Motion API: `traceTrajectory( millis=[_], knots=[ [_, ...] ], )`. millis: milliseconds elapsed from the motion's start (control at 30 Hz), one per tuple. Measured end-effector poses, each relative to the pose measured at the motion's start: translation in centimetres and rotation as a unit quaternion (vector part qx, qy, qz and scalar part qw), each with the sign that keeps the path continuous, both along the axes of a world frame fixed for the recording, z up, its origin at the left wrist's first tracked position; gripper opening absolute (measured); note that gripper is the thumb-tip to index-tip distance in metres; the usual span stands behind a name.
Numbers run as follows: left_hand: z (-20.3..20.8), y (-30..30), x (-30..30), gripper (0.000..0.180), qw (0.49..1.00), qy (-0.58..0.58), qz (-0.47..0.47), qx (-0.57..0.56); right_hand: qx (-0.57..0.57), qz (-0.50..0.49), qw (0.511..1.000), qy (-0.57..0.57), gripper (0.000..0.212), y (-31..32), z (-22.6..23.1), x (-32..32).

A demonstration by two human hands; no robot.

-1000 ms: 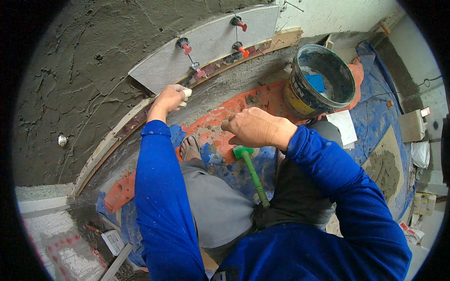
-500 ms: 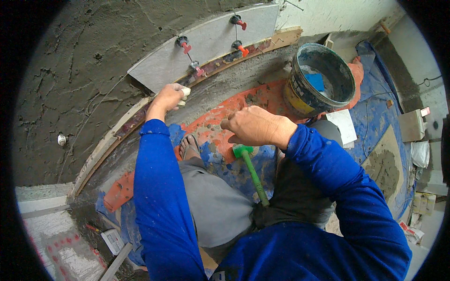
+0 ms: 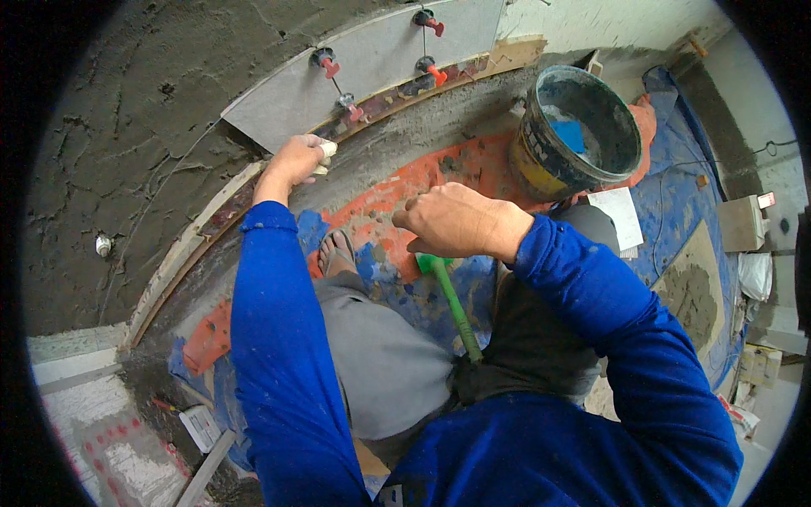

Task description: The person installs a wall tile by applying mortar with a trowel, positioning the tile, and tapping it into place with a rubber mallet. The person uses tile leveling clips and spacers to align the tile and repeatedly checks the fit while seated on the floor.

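Note:
My left hand (image 3: pixel 289 169) reaches to the curved wooden strip (image 3: pixel 182 241) along the wall base, close to the lower corner of a large grey tile (image 3: pixel 283 106). Its fingers are bent, with off-white bits (image 3: pixel 326 149) at the tips; whether these are finger covers or something held cannot be told. My right hand (image 3: pixel 465 221) hovers over the ground sheet with its fingers curled in; anything inside it is hidden. Below it, a mallet (image 3: pixel 456 306) with a green head and handle leans against my trousers. Red-handled tile levelling clips (image 3: pixel 326 62) sit along the tile joints.
A dark bucket (image 3: pixel 530 144) with a blue object inside stands to the right. White tiles (image 3: pixel 621 218) lie beside it. Wet grey mortar (image 3: pixel 127 152) covers the wall at left. Blue and orange sheets (image 3: pixel 397 198) cover the ground; a mortar-smeared board (image 3: pixel 688 291) lies far right.
The view has shifted slightly. My left hand stays by the tile's lower corner, and my right hand keeps its curled shape with hardly any movement.

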State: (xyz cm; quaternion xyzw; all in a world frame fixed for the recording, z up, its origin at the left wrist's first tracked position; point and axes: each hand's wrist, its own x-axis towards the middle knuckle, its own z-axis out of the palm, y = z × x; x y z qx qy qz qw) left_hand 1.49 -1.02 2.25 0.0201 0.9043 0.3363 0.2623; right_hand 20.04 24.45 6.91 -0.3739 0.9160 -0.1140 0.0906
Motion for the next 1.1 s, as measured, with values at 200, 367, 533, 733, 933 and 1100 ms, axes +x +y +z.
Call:
traceTrajectory(
  millis=[200,367,533,733,933,1100],
  knots=[
    [0.2,0.0,-0.1,0.04,1.0,-0.009,-0.008,-0.009,0.014,0.002,1.0,-0.022,0.034,-0.3,-0.5,0.3],
    [0.4,0.1,-0.1,0.04,1.0,-0.001,-0.018,-0.018,0.031,0.011,0.999,-0.03,0.035,-0.7,-0.8,0.4],
    [0.5,0.3,0.1,0.038,1.0,0.005,0.002,-0.011,0.047,0.015,0.998,-0.043,0.035,-0.9,-0.8,0.6],
    [0.5,0.2,0.0,0.039,1.0,0.007,0.004,-0.012,0.041,0.023,0.999,-0.026,0.037,-0.9,-1.0,0.7],
    [0.3,0.2,-0.2,0.037,1.0,-0.001,-0.001,-0.016,0.045,0.025,0.999,-0.017,0.035,-0.8,-1.2,0.8],
    [0.3,0.2,-0.1,0.036,1.0,0.002,0.002,-0.009,0.048,0.029,0.998,-0.024,0.035,-0.8,-1.2,0.8]
  ],
)
